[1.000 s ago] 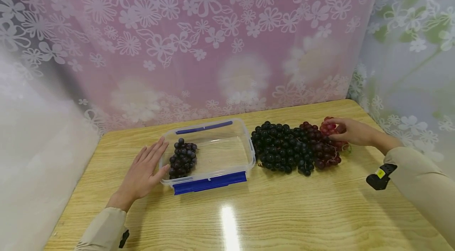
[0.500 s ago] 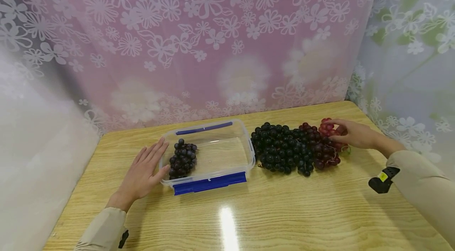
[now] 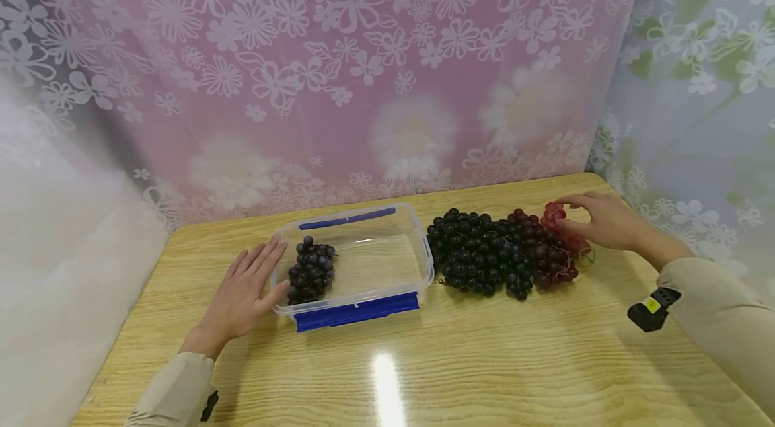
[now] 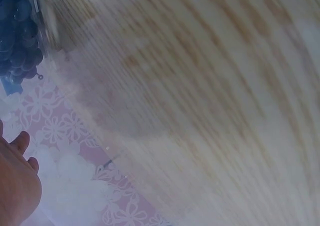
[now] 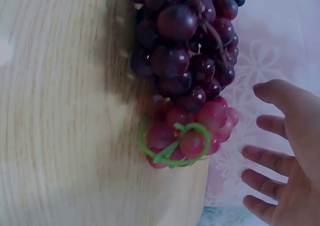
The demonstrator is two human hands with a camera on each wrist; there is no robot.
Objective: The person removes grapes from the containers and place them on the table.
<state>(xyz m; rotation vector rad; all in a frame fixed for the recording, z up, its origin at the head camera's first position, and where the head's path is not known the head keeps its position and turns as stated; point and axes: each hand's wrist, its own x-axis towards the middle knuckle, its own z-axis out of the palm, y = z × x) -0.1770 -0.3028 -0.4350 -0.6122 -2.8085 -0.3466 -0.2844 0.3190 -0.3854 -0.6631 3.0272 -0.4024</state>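
Observation:
My left hand (image 3: 242, 289) rests against the left side of a clear plastic food container (image 3: 375, 294), fingers straight and nothing held. In the container's left end lies a small bunch of dark purple grapes (image 3: 311, 269). On the right, my right hand (image 3: 611, 222) hovers over a small bunch of pinkish-red grapes (image 3: 554, 213), thumb and fingers spread apart. The right wrist view shows these red grapes (image 5: 192, 136) with a green curled stem, apart from the hand (image 5: 280, 161). Beside them sit dark red grapes (image 3: 547, 255) and a large heap of black grapes (image 3: 469, 252).
Blue locking flaps (image 3: 357, 313) hang along the container's near and far sides. The black grapes lie close to its right wall. The wooden table (image 3: 484, 360) ends at a pink flowered curtain (image 3: 363, 111) behind, with a pale flowered curtain (image 3: 708, 111) at right.
My right hand has lifted slightly, and its thumb and fingers have spread wider beside the red grapes. The left hand and the container stay in place.

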